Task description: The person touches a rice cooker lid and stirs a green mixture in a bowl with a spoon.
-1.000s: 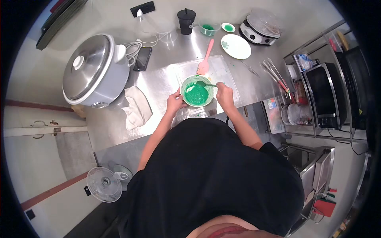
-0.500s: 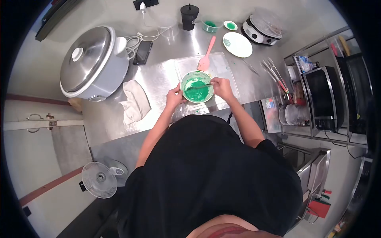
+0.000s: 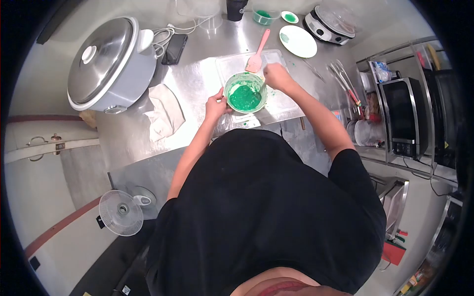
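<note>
A pale bowl (image 3: 262, 104) of thick green mixture (image 3: 244, 98) stands on a translucent plastic tray (image 3: 283, 102). My left hand (image 3: 216, 105) grips the bowl's left side, thumb near the rim. My right hand (image 3: 276, 77) is closed around the upper end of a thin utensil (image 3: 261, 90) at the bowl's right edge. Its lower end is sunk in the mixture, so its kind is hidden. White streaks and green smears coat the inner wall. Just behind the bowl, a pink spatula (image 3: 255, 62) lies on the tray.
To the left are a large lidded cooker (image 3: 123, 74), a phone (image 3: 175, 49) and a beige cloth (image 3: 164, 112). Behind stand a black cup (image 3: 236, 10), a tub of green (image 3: 264, 18) and a white plate (image 3: 298, 42). Tongs (image 3: 345, 81) lie at right beside a microwave (image 3: 402, 116).
My right hand has risen and shifted right, and the utensil has gone from lying across the bowl to standing steeply at its right side. My left hand keeps its hold. The view has tilted.
</note>
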`<action>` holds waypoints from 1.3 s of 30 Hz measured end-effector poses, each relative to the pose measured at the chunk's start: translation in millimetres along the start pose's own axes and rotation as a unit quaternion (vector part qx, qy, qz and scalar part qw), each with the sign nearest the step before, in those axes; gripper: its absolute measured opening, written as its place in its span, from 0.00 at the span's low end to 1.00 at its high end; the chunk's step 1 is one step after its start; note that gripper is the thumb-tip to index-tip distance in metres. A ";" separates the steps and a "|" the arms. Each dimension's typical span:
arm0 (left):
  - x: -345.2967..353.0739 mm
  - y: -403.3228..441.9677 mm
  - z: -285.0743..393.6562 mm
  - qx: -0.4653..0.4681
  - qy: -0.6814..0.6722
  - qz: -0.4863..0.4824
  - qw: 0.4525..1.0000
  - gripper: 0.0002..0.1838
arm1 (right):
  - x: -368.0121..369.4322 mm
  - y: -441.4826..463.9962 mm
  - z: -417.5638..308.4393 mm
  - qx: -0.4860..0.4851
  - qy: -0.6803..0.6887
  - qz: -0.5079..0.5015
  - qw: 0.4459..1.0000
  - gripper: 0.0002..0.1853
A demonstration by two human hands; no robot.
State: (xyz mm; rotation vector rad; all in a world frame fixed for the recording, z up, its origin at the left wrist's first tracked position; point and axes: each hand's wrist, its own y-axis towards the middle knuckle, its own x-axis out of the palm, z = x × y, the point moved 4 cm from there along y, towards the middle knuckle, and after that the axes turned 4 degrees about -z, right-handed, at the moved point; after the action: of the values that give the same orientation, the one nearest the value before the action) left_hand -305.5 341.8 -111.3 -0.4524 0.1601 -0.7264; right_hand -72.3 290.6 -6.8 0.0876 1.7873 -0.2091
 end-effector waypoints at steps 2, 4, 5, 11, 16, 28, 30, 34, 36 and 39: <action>-0.9 0.2 2.5 0.000 -0.004 0.003 1.000 0.26 | 7.8 -15.2 16.1 0.073 0.109 -0.055 0.990 0.07; 0.9 -3.3 2.7 0.003 -0.015 0.006 1.000 0.25 | 23.7 -40.4 17.1 0.191 0.262 -0.098 0.941 0.08; 1.4 -0.9 1.3 0.004 -0.017 0.007 1.000 0.25 | 34.8 -55.4 15.4 0.233 0.305 -0.085 0.919 0.08; 3.5 -7.3 7.2 -0.005 -0.040 0.011 0.999 0.25 | 92.5 -109.1 0.9 0.330 0.663 0.040 0.671 0.07; 2.0 1.5 -2.9 -0.010 -0.073 -0.001 0.997 0.26 | 84.7 -128.3 4.8 0.330 0.730 0.113 0.588 0.05; 3.7 0.4 -3.1 -0.010 -0.082 0.021 0.996 0.26 | -5.9 -146.8 -38.0 0.161 0.550 0.240 0.783 0.08; 4.1 -3.2 1.6 -0.014 -0.081 0.016 0.996 0.26 | -14.6 -151.1 -47.0 0.131 0.516 0.262 0.805 0.08; 2.6 0.7 -4.1 -0.011 -0.077 0.017 0.997 0.26 | -11.8 -152.1 -49.5 0.081 0.433 0.295 0.848 0.09; 2.9 -1.6 -0.8 -0.011 -0.079 0.015 0.997 0.26 | 0.3 -148.2 -44.4 0.098 0.414 0.278 0.861 0.09; 3.0 -4.5 0.6 -0.010 -0.069 0.014 0.997 0.26 | 7.5 -140.1 -42.8 0.117 0.355 0.213 0.903 0.09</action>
State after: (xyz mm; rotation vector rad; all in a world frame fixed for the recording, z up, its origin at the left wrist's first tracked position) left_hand -305.7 337.1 -108.7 -0.5160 0.0445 -0.6641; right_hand -139.1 160.9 8.3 0.8086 2.3992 -0.0728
